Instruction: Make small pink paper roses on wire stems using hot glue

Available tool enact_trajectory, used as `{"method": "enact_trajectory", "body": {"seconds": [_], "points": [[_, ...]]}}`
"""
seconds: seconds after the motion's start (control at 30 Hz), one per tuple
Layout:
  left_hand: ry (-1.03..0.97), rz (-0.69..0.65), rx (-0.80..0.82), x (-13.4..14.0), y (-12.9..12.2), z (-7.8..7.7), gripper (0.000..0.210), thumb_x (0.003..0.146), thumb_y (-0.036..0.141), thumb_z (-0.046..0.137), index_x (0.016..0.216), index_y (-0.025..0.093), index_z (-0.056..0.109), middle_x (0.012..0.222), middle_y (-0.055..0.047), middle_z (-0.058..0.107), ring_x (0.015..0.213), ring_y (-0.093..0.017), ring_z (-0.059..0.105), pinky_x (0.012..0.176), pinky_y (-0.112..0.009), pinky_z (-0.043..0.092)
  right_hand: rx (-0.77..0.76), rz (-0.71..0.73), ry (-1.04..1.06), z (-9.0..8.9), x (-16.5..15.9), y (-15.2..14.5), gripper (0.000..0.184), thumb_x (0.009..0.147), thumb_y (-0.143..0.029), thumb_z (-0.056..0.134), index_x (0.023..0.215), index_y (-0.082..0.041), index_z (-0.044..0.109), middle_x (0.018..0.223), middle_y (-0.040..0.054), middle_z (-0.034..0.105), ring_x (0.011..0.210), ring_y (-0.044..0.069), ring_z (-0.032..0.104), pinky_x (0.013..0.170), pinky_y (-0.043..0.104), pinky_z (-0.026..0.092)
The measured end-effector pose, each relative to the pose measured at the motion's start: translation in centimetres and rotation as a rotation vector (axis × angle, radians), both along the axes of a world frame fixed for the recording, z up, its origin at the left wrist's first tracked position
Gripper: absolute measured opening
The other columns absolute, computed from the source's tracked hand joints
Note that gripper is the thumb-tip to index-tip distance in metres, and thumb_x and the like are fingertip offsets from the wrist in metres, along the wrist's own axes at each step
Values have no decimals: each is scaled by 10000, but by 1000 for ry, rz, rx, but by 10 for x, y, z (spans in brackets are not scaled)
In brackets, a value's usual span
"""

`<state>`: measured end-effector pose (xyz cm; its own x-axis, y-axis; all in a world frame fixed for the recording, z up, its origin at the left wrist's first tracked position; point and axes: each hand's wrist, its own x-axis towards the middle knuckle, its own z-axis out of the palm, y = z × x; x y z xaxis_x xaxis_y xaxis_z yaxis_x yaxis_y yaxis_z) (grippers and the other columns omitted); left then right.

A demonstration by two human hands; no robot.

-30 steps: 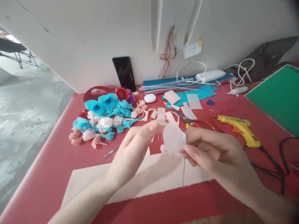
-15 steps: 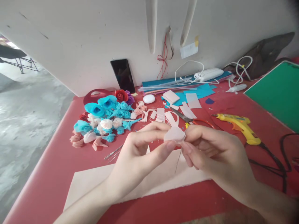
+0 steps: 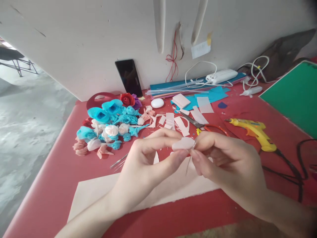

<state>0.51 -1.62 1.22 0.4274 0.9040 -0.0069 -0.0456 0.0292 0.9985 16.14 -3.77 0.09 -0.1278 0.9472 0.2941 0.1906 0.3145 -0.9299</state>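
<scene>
Between my two hands is a pale pink paper petal, held above the table. My left hand pinches its left side between thumb and fingers. My right hand is closed at its right end, fingertips pressed together where the petal meets a thin wire that hangs down. The wire's upper end is hidden by my fingers. Below both hands lies a long sheet of pale paper. Several loose wires rest left of my left hand.
Blue, white, pink and red paper flowers are heaped at the left. Scissors and pale paper scraps lie beyond my hands. A yellow glue gun with black cord is at the right. A phone leans on the wall.
The petal has tilted flatter between my fingers, and the wire has shifted slightly left and up. Both hands keep their pinch. The view has moved slightly.
</scene>
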Motion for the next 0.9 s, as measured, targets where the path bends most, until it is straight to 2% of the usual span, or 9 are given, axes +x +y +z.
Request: {"method": "enact_trajectory", "body": {"seconds": [0.37,0.57,0.9], "points": [[-2,1,9,1,1,1,185,776,120,622,756,268,732,807,31,596,788,-105,557,740,-177,452,49,-26,-32,0,-1,-2,174,770,-98,550,618,-147,481,538,-55,468,433,3,420,372,79,321],[-15,6,30,0,-1,-1,179,787,141,619,769,282,727,824,32,594,791,-104,553,746,-183,453,26,-11,-17,-4,0,-3,155,793,-114,550,655,-151,490,575,-51,490,483,12,452,426,79,380],[-6,12,63,0,-2,-4,164,796,147,617,795,272,722,830,49,590,798,-79,551,759,-149,451,-5,-6,36,-5,-1,-3,161,808,-127,558,673,-156,475,579,-67,483,473,-4,464,428,50,386]]}}
